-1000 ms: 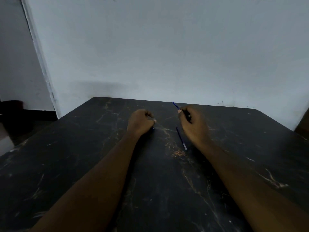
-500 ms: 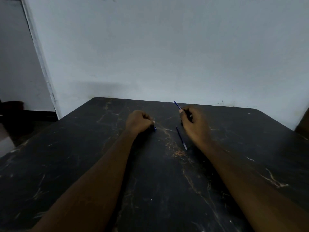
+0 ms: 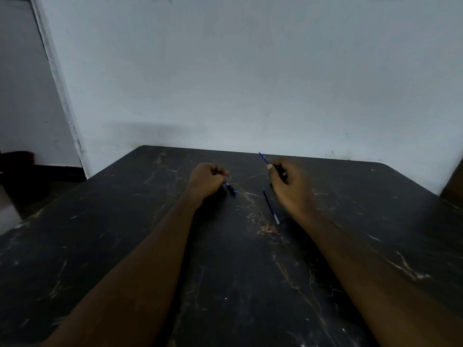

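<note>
My left hand (image 3: pixel 206 182) rests as a curled fist on the dark marble table (image 3: pixel 125 246). A short blue pen part (image 3: pixel 231 189) sticks out from under its near right side, and its fingers seem to hold it. My right hand (image 3: pixel 290 189) pinches a thin blue pen (image 3: pixel 263 158) whose tip points up and away to the left. A slim dark refill stick (image 3: pixel 271 207) lies loose on the table between my hands, close to the right wrist. What else sits inside either fist is hidden.
A pale wall (image 3: pixel 250 83) rises just behind the table's far edge. On the left stands a white door frame (image 3: pixel 60 96) with dark floor beyond it. A brown edge (image 3: pixel 454 184) shows at the far right.
My left fist has turned slightly, so more of the blue pen part shows beneath it. The right hand and the loose stick have barely moved.
</note>
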A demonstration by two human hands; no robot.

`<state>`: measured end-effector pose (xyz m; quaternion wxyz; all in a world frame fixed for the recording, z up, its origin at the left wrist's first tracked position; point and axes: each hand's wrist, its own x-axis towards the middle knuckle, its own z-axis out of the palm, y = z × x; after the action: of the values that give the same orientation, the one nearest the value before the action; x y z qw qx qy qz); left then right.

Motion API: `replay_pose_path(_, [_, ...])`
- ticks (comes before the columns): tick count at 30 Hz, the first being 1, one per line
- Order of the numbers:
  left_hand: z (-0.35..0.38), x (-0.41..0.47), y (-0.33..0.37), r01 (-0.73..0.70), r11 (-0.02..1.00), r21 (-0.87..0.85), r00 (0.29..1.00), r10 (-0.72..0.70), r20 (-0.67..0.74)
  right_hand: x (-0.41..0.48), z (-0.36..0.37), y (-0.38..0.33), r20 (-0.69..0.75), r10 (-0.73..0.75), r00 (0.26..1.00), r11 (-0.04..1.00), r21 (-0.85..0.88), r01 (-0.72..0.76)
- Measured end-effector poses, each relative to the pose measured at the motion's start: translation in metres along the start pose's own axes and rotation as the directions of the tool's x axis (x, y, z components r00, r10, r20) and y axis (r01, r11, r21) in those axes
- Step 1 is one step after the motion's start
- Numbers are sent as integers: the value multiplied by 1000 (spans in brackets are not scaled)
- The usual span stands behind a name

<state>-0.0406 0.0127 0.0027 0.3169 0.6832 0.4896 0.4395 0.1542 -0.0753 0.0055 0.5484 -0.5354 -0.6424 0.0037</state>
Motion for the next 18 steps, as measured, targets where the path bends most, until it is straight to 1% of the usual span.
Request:
replay_pose_path(8, [2,1,-1,-2,999,-42,999,1,-36,-1,2,3,13,34,999,999,-22,-33])
replay_pose_path(10, [4,0,1,-39,999,-12,999,39,-4,-1,2,3,9,31,999,999,-21,-31])
replay_pose_path(12, [6,0,1,-95,993,72,994,91,56,-1,2,4,7,28,1000,999,-22,-28])
replay_pose_path(14, [8,1,-1,-141,959,247,989,123,87,0,2,4,8,27,1000,999,-20,-27])
replay_pose_path(16, [7,1,-4,-152,895,419,985,105,133,0,2,5,10,27,1000,999,-19,-27])
replay_pose_path(18, [6,2,-5,-152,863,481,984,86,157,0,2,5,8,22,1000,999,-26,-22])
